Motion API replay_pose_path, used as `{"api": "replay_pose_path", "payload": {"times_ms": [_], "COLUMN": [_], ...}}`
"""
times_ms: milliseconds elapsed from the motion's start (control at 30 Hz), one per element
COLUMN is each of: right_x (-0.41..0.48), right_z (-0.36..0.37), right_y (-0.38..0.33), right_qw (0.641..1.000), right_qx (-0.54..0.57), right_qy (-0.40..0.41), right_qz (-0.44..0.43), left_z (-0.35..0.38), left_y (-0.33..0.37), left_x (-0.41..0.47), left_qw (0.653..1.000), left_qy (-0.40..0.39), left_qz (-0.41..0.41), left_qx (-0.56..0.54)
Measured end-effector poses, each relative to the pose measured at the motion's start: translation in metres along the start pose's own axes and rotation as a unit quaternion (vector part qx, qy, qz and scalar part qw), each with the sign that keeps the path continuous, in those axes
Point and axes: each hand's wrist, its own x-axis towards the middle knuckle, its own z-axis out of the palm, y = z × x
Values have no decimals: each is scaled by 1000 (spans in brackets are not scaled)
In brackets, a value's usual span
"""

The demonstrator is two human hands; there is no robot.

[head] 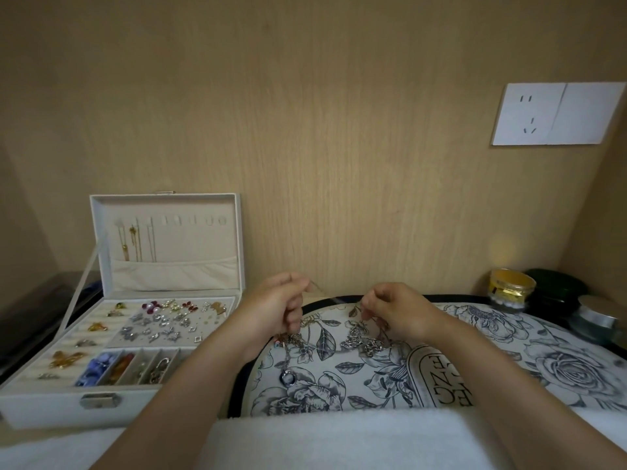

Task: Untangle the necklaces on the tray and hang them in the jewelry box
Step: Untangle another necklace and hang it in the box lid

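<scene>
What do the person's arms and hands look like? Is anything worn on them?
The left forearm and the right forearm are bare up to the frame edge: no sleeve, watch or bracelet. The left hand and the right hand wear no glove, and no ring shows from this view.

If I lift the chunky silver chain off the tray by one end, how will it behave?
The chunky silver chain lies bunched in loose folds on the tray, so it will probably hang limp. Its thick metal links suggest decent weight for its size. A finer tangle lies just left of it, so it may drag that along.
</scene>
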Motion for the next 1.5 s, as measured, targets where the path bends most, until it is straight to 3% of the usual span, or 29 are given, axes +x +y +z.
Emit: {"api": "replay_pose_path", "payload": {"times_ms": [100, 233, 433, 533, 633, 767, 833, 933, 1000, 1067, 1167, 1367, 1500], "right_x": [-3, -7, -6, -4, -4, -4, -3, -4, -3, -2, -1, 3, 5], "right_z": [0, -2, -4, -5, -5, -6, -6, -8, -9, -10, -9, -4, -2], "right_y": [-4, -6, -4, -2, -3, -8, -11, -15, -15, -14, -12, -2, 1], "right_qw": [1000, 998, 992, 992, 992, 993, 992, 987, 984, 981, 983, 996, 995], "right_qx": [6, -19, -35, -67, -63, 1, 44, 99, 126, 156, 157, 17, -44], "right_qy": [-7, -60, -119, -105, -112, -108, -102, -83, -72, -58, -46, -51, -50], "right_qz": [10, 27, 7, -5, -14, -42, -64, -92, -106, -102, -89, -74, -75], "left_z": [4, 1, 1, 1, 4, 13, 21, 39, 45, 46, 41, 19, 1], "left_y": [-1, -8, -14, -19, -23, -25, -20, -11, -11, -11, -15, -16, -11], "left_x": [4, 13, 12, 10, 5, 4, 5, 13, 23, 31, 39, 39, 41], "left_qw": [987, 964, 949, 947, 888, 806, 835, 916, 941, 947, 912, 865, 814], "left_qy": [59, 166, 285, 302, 272, 206, 144, -29, -106, -132, -146, -57, -19], "left_qz": [34, 17, 8, 27, 54, 65, 94, 101, 64, 40, 38, 35, 2], "left_qx": [-142, -209, -135, 107, 367, 551, 523, 386, 315, 288, 383, 497, 580]}}
